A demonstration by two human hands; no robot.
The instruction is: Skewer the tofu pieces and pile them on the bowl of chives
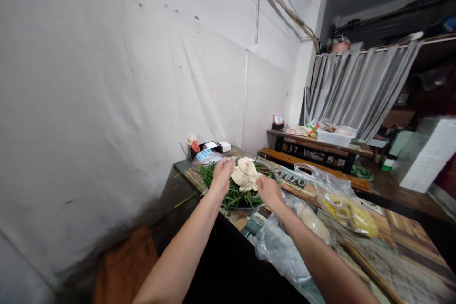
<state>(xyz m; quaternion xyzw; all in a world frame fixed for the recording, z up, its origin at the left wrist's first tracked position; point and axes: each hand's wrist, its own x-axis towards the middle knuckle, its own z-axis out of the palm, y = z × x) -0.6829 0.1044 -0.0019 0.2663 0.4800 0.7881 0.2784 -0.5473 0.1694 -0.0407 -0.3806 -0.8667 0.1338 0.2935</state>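
Note:
A cream-coloured, floppy dough-like piece [245, 174] hangs folded above a heap of long green chive-like stalks [237, 198]. My right hand [268, 189] grips its lower right edge with closed fingers. At its left side is my left hand [223, 174], fingers stretched out and close against the piece; whether they touch it is hard to tell. Under the stalks is a round metal basin [276, 174], mostly covered by them. Beside my right forearm lies a clear plastic bag [281, 247] with a pale lump inside.
On the patterned wooden table [402, 256] lie a bag with yellow contents [351, 213] and a wooden stick [372, 270]. A black holder [204, 146] with chopsticks stands by the wall. Beyond are a bench [317, 169] and another table bearing a white tub [335, 137].

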